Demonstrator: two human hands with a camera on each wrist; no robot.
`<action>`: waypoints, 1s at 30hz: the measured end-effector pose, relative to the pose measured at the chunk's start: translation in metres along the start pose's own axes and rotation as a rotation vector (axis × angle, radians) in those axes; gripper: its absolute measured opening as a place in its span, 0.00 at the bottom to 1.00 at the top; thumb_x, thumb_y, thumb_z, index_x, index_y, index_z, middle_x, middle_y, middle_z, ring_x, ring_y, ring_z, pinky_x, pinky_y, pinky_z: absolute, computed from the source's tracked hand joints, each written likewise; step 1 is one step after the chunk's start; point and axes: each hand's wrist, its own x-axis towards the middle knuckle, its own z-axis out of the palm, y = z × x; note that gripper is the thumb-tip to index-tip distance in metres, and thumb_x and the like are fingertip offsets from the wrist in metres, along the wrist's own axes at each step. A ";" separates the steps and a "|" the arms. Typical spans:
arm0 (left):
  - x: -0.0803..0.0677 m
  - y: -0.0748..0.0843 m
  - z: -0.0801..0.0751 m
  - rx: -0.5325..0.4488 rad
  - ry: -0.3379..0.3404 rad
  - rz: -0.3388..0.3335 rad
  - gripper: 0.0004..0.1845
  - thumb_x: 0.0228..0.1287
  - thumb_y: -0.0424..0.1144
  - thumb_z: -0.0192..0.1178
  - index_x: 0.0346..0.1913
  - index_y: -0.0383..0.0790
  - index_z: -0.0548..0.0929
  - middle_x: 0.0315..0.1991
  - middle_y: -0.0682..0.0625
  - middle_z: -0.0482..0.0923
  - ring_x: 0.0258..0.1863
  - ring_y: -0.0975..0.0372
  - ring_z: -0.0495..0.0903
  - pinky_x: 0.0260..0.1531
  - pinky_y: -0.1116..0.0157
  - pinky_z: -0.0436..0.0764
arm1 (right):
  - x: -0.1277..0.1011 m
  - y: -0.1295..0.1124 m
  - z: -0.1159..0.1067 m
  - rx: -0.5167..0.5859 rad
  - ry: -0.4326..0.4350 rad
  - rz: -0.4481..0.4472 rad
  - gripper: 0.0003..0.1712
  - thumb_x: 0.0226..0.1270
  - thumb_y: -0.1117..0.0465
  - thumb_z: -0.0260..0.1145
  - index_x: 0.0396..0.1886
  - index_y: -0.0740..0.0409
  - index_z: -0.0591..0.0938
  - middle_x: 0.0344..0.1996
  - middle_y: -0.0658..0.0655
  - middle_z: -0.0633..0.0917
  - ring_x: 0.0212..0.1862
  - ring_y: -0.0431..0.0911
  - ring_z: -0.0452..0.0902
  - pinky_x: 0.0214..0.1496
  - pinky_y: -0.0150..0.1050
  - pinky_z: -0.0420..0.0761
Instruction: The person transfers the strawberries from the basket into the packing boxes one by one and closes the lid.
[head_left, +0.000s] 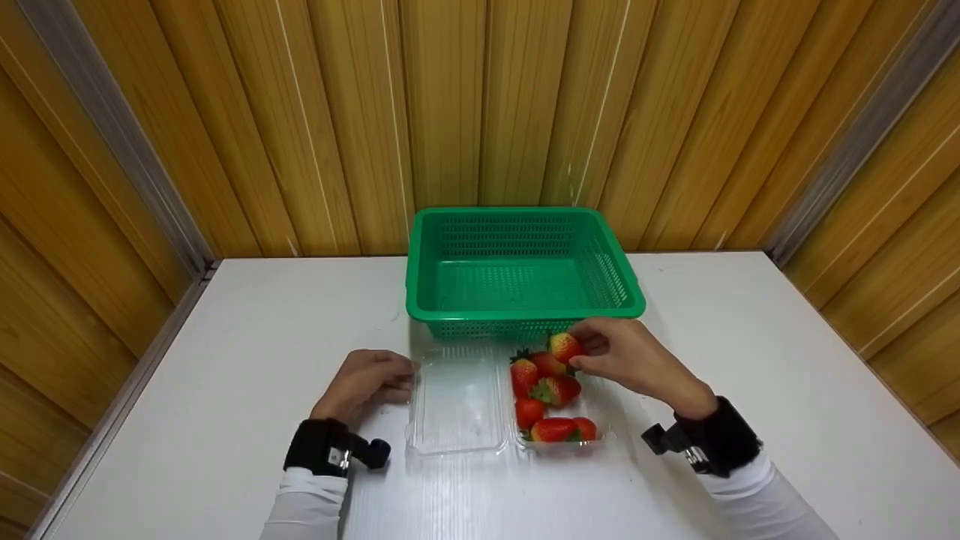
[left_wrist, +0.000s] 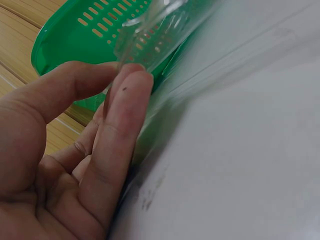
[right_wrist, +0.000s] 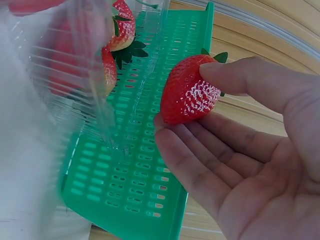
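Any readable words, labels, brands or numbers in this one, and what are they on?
None can be read. The green basket, the clear plastic box, the strawberries and the white table bear no print. Faint grey smudges on the table beside the left hand are too blurred to read.

Green basket (head_left: 525,300): perforated plastic, slightly glossy. Clamshell box (head_left: 457,405): clear thin plastic, shiny, ribbed walls. Strawberry (right_wrist: 187,92): glossy red, seed-pitted skin. Desk (head_left: 225,420): smooth matt white. Wall panels (head_left: 480,105): grooved wood-look, satin sheen.
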 end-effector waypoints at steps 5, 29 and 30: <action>0.000 0.001 0.001 -0.002 0.002 -0.008 0.15 0.67 0.31 0.71 0.49 0.20 0.84 0.36 0.39 0.84 0.31 0.58 0.87 0.37 0.63 0.91 | -0.002 0.002 0.001 -0.017 0.004 -0.005 0.19 0.69 0.67 0.76 0.56 0.70 0.84 0.46 0.60 0.89 0.48 0.54 0.87 0.52 0.44 0.90; 0.001 0.002 0.002 0.014 0.019 -0.025 0.13 0.65 0.33 0.73 0.46 0.25 0.87 0.36 0.40 0.85 0.32 0.58 0.86 0.37 0.64 0.91 | -0.003 0.004 0.004 -0.049 -0.011 -0.009 0.20 0.67 0.67 0.77 0.55 0.71 0.84 0.46 0.61 0.89 0.47 0.54 0.87 0.51 0.47 0.90; 0.001 0.002 0.002 0.013 0.018 -0.025 0.13 0.65 0.33 0.74 0.46 0.25 0.87 0.36 0.40 0.85 0.32 0.58 0.86 0.37 0.64 0.91 | -0.003 0.005 0.005 -0.051 -0.013 -0.007 0.19 0.67 0.67 0.77 0.55 0.71 0.84 0.46 0.61 0.89 0.47 0.54 0.87 0.51 0.47 0.90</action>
